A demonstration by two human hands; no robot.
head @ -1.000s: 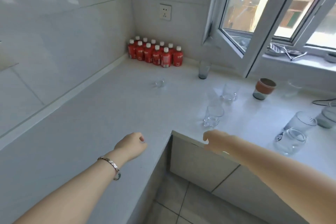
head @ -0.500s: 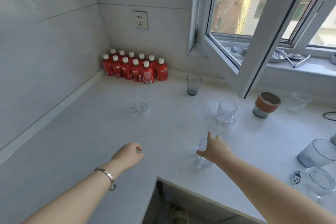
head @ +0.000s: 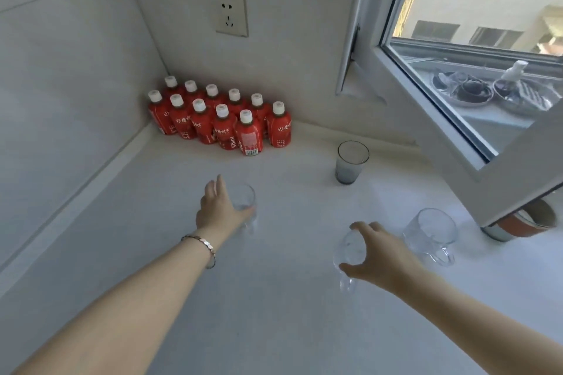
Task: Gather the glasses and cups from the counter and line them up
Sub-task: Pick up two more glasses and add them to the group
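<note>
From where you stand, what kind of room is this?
Most likely a home kitchen corner: a white counter with drinking glasses, red juice bottles against tiled walls, and a wall socket beside an open window.

Counter [head: 274, 313], landmark tumbler [head: 350, 163]: bottles [head: 222, 119] standing behind-left in the corner; handled mug [head: 432, 233] sitting before-right; two glasses [head: 243, 201] [head: 348, 253] sitting before, each touching a hand; cup [head: 524, 222] lying right, under the window sash [head: 457, 119].

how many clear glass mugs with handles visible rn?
3. One clear mug at the left hand; one clear mug at the right hand; one clear mug standing free near the open window sash. More may sit hidden beyond the frame.
</note>
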